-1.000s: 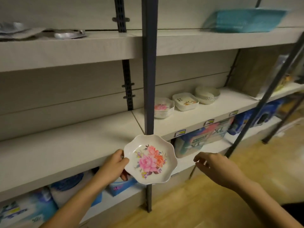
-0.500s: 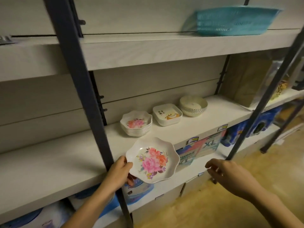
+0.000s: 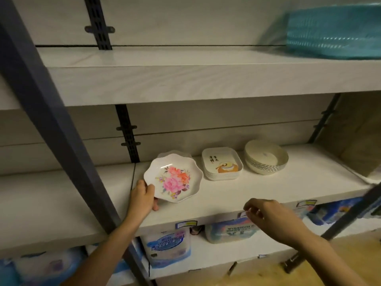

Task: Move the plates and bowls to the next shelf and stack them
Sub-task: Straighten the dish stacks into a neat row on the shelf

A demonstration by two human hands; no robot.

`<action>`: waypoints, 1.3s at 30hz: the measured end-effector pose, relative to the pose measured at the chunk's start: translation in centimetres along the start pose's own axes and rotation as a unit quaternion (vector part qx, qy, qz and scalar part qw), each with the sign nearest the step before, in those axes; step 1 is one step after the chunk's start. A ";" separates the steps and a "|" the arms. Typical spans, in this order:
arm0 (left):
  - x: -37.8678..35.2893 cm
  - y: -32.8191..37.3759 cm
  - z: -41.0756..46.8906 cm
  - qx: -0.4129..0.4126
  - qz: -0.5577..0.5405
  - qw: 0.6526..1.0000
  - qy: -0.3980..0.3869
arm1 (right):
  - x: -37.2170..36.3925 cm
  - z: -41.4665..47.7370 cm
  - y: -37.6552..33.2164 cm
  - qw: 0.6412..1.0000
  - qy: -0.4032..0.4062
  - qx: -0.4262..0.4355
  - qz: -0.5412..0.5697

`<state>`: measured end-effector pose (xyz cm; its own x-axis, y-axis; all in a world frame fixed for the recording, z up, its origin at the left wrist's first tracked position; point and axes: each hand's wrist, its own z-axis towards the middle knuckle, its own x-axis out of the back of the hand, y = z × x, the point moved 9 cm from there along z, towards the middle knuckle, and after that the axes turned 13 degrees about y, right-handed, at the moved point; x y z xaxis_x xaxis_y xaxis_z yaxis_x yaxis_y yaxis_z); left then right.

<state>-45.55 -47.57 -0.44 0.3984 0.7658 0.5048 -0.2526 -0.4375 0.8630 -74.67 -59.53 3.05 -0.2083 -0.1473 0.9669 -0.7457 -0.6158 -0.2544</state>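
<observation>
A dark post (image 3: 59, 124) stands just left of the left hand (image 3: 142, 196). Bare shelf (image 3: 268, 188) lies beyond the right hand (image 3: 268, 219), with dish stacks (image 3: 221, 164) farther back.

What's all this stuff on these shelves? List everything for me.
flowered plate: one, white with pink and orange flowers, held at the middle shelf, left
plate stack: one, white, behind the flowered plate, mostly hidden
square dishes: one stack, cream with orange print, middle shelf, centre
round bowls: one stack, cream, right of the square dishes
basket: one, teal, upper shelf, right
packages: several, blue and white, below the middle shelf
left hand: one, grips the flowered plate's left rim
right hand: one, loosely curled, empty, before the shelf edge
</observation>
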 end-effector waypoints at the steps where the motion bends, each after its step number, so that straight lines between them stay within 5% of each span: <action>1: -0.3 0.1 0.7 0.002 0.003 1.000 0.016 | 0.0 1.1 0.2 1.000 -0.006 0.015 -0.004; 9: -3.0 1.2 6.5 0.018 0.060 0.991 0.121 | 1.0 6.9 2.4 0.996 -0.013 0.089 -0.014; 32: -5.2 0.0 10.5 -0.022 0.206 0.975 0.078 | 0.8 10.1 3.6 0.995 -0.006 0.093 0.020; 39: -4.9 -1.2 8.9 0.060 0.146 0.981 0.112 | -0.4 10.2 3.1 0.996 -0.029 0.079 0.043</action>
<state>-39.41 -55.03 -3.76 0.1168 0.6778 0.7259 -0.2163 -0.6960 0.6847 -70.46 -69.29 2.10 -0.2262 -0.2458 0.9426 -0.6173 -0.7124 -0.3339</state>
